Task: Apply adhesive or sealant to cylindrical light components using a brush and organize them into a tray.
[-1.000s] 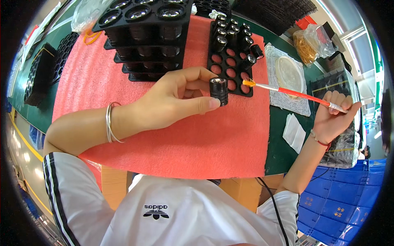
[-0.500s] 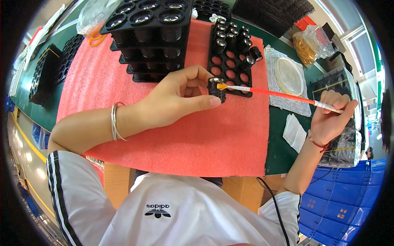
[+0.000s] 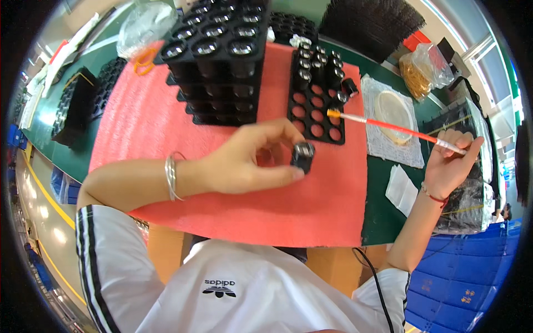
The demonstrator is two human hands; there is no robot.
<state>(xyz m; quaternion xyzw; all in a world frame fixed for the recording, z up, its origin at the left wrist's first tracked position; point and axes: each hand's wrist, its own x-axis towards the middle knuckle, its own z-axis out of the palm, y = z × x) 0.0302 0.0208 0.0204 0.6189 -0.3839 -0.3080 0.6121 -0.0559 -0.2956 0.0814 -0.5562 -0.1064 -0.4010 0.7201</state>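
Note:
Between the thumb and fingers of my left hand (image 3: 252,158) is a small black cylindrical lens (image 3: 302,156) with a shiny glass top, held above the pink foam mat (image 3: 222,213). My right hand (image 3: 448,161) grips the far end of a paintbrush (image 3: 397,129) with a red handle and orange bristles. The bristle tip hovers over a black tray (image 3: 293,119), apart from the lens. Several similar lenses fill the tray's far rows, and pink shows through the round holes of its near rows. One lens (image 3: 350,86) lies tilted at the tray's right edge.
A tall stack of lens-filled black trays (image 3: 214,72) stands behind my left hand. On the right, a round clear dish (image 3: 394,115) rests on a white cloth, near a folded white paper (image 3: 401,190) and a bag of rubber bands (image 3: 419,72). Blue crates (image 3: 461,283) stand lower right.
The brush tip has come off the lens, and the two are now apart. My left hand with the lens sits lower and slightly right, the lens tilted. The whole view has shifted a little.

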